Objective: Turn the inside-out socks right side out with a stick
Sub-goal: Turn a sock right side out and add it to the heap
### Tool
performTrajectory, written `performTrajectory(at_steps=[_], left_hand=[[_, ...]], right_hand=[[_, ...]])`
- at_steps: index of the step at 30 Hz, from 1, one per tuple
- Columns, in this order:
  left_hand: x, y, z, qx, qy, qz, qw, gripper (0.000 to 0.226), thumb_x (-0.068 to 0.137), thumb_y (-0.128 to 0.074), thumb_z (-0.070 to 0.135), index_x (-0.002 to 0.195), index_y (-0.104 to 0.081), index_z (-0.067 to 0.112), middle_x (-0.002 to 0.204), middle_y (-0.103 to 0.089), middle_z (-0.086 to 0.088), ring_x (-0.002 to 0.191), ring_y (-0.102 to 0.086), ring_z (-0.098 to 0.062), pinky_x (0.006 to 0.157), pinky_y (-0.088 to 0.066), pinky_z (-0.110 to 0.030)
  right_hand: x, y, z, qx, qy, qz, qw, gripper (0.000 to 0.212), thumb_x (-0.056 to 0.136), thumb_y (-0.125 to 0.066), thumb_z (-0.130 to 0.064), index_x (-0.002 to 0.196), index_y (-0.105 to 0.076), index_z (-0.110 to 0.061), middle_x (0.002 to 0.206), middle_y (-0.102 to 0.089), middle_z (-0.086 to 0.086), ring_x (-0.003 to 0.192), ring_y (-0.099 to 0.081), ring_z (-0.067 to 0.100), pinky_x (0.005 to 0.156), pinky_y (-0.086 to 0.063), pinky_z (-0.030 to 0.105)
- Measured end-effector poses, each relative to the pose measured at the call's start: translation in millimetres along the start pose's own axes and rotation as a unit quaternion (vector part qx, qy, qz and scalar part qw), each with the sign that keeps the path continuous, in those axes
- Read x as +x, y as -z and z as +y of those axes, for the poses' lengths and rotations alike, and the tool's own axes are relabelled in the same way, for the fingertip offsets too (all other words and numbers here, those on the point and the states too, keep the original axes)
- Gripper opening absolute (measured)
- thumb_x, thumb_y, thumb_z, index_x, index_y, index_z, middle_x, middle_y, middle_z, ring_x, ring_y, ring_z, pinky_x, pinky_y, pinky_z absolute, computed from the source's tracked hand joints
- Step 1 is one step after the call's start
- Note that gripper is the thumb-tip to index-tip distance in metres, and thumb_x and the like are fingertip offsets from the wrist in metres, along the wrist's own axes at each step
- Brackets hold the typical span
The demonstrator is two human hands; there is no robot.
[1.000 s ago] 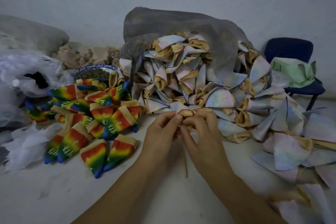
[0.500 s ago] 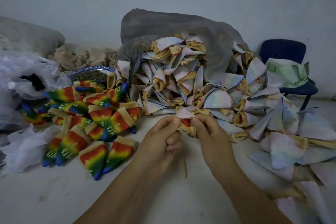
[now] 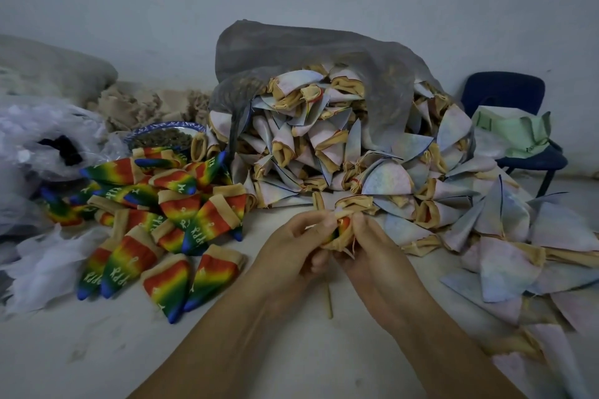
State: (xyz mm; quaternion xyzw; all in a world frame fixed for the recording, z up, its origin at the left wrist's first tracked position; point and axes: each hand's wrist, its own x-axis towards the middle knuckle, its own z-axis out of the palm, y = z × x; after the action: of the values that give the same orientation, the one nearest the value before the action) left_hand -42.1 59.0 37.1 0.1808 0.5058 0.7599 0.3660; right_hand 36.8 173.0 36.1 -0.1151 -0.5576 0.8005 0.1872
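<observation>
A half-turned sock [image 3: 341,230] sits between my two hands, its red and rainbow outside showing through the tan cuff. My left hand [image 3: 291,253] pinches the cuff on its left side and my right hand [image 3: 372,256] pinches it on the right. A thin wooden stick [image 3: 329,300] stands below the sock, between my wrists; its top is hidden by the sock and fingers. A big pile of pale inside-out socks [image 3: 340,152] spills from a grey bag [image 3: 311,52] behind my hands. Rainbow right-side-out socks [image 3: 168,220] lie in a heap to the left.
More pale socks [image 3: 505,253] spread over the white surface at the right. Crumpled clear plastic [image 3: 42,139] lies at the far left, with a blue-rimmed dish [image 3: 162,134] behind the rainbow heap. A blue chair [image 3: 505,97] holding green cloth stands at the back right.
The sock's pale tip has sunk between my fingers and more red and rainbow fabric shows. Both hands have drawn the tan cuff downward over the stick.
</observation>
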Motion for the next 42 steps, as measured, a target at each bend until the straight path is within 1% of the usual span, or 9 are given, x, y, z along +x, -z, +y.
performTrajectory(at_steps=[4,9,15,18,23,31,37,40,42], left_hand=[[1.4,-0.3,-2.1,0.036,-0.004,0.045,0.998,0.025,0.086,-0.065,0.031,0.101,-0.075,0.014,0.062,-0.049,-0.002,0.052,-0.042,-0.008,0.052,-0.037,-0.020],[1.1,-4.6,-2.2,0.063,-0.004,0.072,0.995,0.028,0.100,-0.052,0.036,0.098,-0.069,0.014,0.062,-0.051,0.001,0.054,-0.046,-0.008,0.055,-0.040,-0.021],[-5.1,-13.8,-1.1,-0.058,0.021,-0.015,0.998,0.037,0.087,-0.054,0.043,0.098,-0.079,0.017,0.083,-0.071,0.001,0.065,-0.063,-0.007,0.062,-0.047,-0.019],[-6.1,-10.5,-3.2,-0.028,0.006,0.012,1.000,0.036,0.093,-0.055,0.039,0.108,-0.076,0.014,0.108,-0.074,-0.004,0.093,-0.070,-0.013,0.081,-0.054,-0.024],[-6.4,-6.5,-3.6,0.006,-0.056,0.094,0.994,0.024,0.082,-0.066,0.038,0.088,-0.079,0.019,0.079,-0.073,0.004,0.066,-0.064,0.001,0.060,-0.049,-0.012],[-5.4,-1.0,-4.3,0.087,-0.100,0.092,0.987,0.030,0.079,-0.068,0.042,0.098,-0.078,0.021,0.103,-0.075,0.000,0.101,-0.069,-0.011,0.087,-0.050,-0.022],[-5.5,-1.1,-6.1,0.059,-0.085,0.054,0.993,0.033,0.082,-0.064,0.043,0.106,-0.076,0.026,0.114,-0.073,-0.001,0.112,-0.066,-0.013,0.095,-0.045,-0.026],[-4.3,-3.3,-4.9,0.002,-0.055,0.036,0.998,0.028,0.087,-0.059,0.037,0.105,-0.077,0.025,0.115,-0.073,-0.001,0.110,-0.066,-0.010,0.094,-0.042,-0.027],[-2.7,-4.4,-2.1,-0.069,-0.022,0.010,0.997,0.028,0.089,-0.055,0.030,0.101,-0.078,0.022,0.112,-0.073,0.000,0.103,-0.067,-0.008,0.090,-0.040,-0.027]], right_hand=[[-1.0,-4.4,4.8,-0.246,0.099,0.062,0.962,0.031,0.097,-0.038,-0.040,0.093,-0.060,-0.020,0.089,-0.064,0.002,0.087,-0.061,0.013,0.088,-0.052,0.038],[3.0,-8.8,7.0,-0.382,0.206,0.107,0.895,0.038,0.093,-0.032,-0.043,0.091,-0.057,-0.014,0.085,-0.054,-0.006,0.080,-0.054,0.011,0.073,-0.051,0.039],[7.1,-0.5,5.0,-0.297,0.129,0.091,0.942,0.038,0.089,-0.035,-0.054,0.086,-0.060,-0.025,0.072,-0.062,-0.008,0.059,-0.057,0.004,0.059,-0.048,0.018],[8.8,2.4,7.8,-0.236,0.091,0.073,0.965,0.027,0.096,-0.043,-0.042,0.087,-0.064,-0.028,0.080,-0.068,-0.007,0.073,-0.065,0.008,0.063,-0.053,0.019],[4.5,0.9,9.4,-0.191,0.101,0.062,0.974,0.019,0.087,-0.056,-0.043,0.095,-0.059,-0.027,0.084,-0.068,-0.008,0.073,-0.069,0.014,0.060,-0.056,0.025],[5.0,0.2,7.2,-0.182,0.086,0.072,0.977,0.007,0.094,-0.056,-0.022,0.100,-0.060,-0.020,0.087,-0.071,-0.009,0.078,-0.070,0.013,0.065,-0.057,0.023],[2.5,3.1,5.0,-0.162,0.022,0.074,0.984,0.011,0.090,-0.061,-0.029,0.095,-0.069,-0.022,0.088,-0.073,-0.007,0.082,-0.071,0.010,0.074,-0.055,0.023],[4.1,6.0,0.2,-0.088,-0.003,0.057,0.994,0.012,0.091,-0.060,-0.021,0.090,-0.072,-0.018,0.092,-0.073,0.000,0.087,-0.070,0.011,0.073,-0.054,0.020],[5.3,6.5,-4.3,0.046,-0.040,0.012,0.998,0.012,0.086,-0.063,-0.016,0.091,-0.072,-0.013,0.100,-0.072,0.004,0.089,-0.066,0.011,0.074,-0.051,0.020]])
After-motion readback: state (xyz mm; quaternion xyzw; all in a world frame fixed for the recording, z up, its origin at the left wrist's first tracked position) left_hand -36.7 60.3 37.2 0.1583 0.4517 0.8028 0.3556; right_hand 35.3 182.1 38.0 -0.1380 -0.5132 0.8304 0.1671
